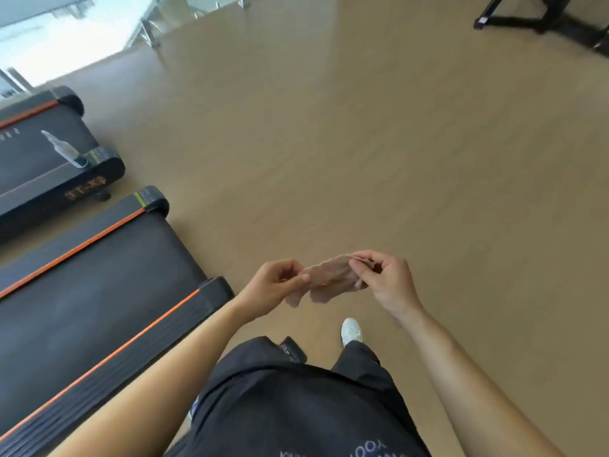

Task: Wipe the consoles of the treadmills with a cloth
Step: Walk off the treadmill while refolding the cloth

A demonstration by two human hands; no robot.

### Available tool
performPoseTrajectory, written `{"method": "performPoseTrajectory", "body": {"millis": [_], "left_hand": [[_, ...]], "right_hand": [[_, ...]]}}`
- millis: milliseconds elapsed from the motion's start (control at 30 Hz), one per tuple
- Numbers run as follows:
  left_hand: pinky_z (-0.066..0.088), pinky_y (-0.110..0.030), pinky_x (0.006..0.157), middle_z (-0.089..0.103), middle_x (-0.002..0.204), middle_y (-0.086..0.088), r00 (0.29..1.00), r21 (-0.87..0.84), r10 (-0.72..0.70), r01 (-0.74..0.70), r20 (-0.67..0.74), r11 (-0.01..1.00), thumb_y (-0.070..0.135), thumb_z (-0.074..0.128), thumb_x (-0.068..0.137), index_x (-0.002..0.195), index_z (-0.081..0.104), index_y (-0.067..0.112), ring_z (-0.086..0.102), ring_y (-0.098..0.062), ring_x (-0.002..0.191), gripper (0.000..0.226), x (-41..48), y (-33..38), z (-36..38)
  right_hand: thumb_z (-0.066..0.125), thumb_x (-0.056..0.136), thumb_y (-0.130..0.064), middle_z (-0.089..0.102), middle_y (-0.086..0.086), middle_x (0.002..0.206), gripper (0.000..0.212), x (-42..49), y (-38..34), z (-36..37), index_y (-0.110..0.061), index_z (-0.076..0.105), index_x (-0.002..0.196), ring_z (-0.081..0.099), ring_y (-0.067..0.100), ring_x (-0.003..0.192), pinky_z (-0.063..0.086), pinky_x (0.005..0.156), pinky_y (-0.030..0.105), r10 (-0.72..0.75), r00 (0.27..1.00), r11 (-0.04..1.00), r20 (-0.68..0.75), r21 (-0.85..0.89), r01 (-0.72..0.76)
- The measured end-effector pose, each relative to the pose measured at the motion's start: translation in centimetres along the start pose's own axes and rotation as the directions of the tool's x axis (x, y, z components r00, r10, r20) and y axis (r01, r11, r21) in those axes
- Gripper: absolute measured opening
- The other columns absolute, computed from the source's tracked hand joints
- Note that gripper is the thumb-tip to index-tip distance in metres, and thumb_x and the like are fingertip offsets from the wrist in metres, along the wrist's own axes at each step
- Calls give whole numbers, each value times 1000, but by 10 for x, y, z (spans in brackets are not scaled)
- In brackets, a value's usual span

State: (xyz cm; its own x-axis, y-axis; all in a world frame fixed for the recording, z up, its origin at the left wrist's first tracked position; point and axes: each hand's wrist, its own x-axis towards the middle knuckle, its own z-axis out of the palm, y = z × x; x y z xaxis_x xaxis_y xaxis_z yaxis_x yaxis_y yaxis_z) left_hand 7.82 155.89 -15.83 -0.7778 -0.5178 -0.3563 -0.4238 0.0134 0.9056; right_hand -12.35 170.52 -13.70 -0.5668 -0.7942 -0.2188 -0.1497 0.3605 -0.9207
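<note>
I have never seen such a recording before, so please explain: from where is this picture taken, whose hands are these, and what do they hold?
The one picture comes from a camera worn on a person's head, looking down. The left hand and right hand pinch a small pinkish cloth stretched between them, above a tan floor. On the person's left lie two black treadmill decks with orange stripes, the near one and the far one. A clear bottle rests on the far deck. No console is in view.
</note>
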Motion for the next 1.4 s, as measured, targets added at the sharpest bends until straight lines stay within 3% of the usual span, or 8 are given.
{"method": "performPoseTrajectory", "body": {"millis": [133,300,433,633,933,1100,1267,1400], "left_hand": [[55,-34,74,71,78,-3,997,-19,-14,13,-79,1000,26,71,96,95,73,18,66,-18,73,8,117,-50,32],[50,-17,66,77,83,-9,984,-52,-130,124,-119,991,19,70,97,100,75,5,65,-8,70,15,192,-23,39],[42,-25,64,71,71,5,955,-37,-220,217,-200,976,26,71,96,90,77,22,56,-7,64,10,242,-11,9],[54,-24,69,73,80,-6,817,-290,-405,305,-410,907,27,74,93,92,76,9,64,-11,72,18,334,-37,-58],[59,-37,74,72,80,-10,731,-452,-509,303,-455,839,22,70,96,87,73,12,66,-17,73,13,452,-73,-254],[64,-34,66,74,92,-17,611,-535,-540,215,-579,817,22,71,96,94,74,9,71,-19,76,14,496,-61,-378],[62,-37,70,74,90,-16,471,-614,-601,148,-645,775,22,70,96,95,74,7,71,-19,76,15,536,-72,-488],[65,-46,80,76,93,-16,383,-683,-659,91,-647,724,20,70,96,97,74,5,77,-31,82,15,568,-90,-572]], "right_hand": [[69,96,-14,66,0,58,15,123,96,-31,-24,78,89,65,12,57,58,66,29,-23,1000,994,8,105,23],[71,94,-13,70,-12,66,20,236,116,-63,-28,77,83,64,10,64,57,65,25,19,999,988,41,153,-25],[73,91,-15,67,-10,66,20,315,113,-67,-27,76,75,60,10,67,49,70,27,83,995,994,64,70,-87],[74,91,-15,67,-4,71,18,425,115,-22,-25,75,77,57,12,69,44,66,27,166,975,978,149,-149,-144],[70,93,-14,71,-10,74,13,597,19,109,-21,75,83,59,-5,65,48,68,18,270,904,916,332,-378,-135],[71,92,-17,74,-5,81,9,703,-56,190,-22,75,85,67,12,77,56,76,30,214,876,930,432,-365,-47],[71,91,-13,71,-9,75,21,814,-112,286,-29,73,79,61,-2,65,52,69,19,157,809,934,567,-351,65],[70,92,-14,74,-3,79,15,912,-151,371,-26,75,84,68,15,75,58,76,35,145,750,934,645,-339,110]]}}
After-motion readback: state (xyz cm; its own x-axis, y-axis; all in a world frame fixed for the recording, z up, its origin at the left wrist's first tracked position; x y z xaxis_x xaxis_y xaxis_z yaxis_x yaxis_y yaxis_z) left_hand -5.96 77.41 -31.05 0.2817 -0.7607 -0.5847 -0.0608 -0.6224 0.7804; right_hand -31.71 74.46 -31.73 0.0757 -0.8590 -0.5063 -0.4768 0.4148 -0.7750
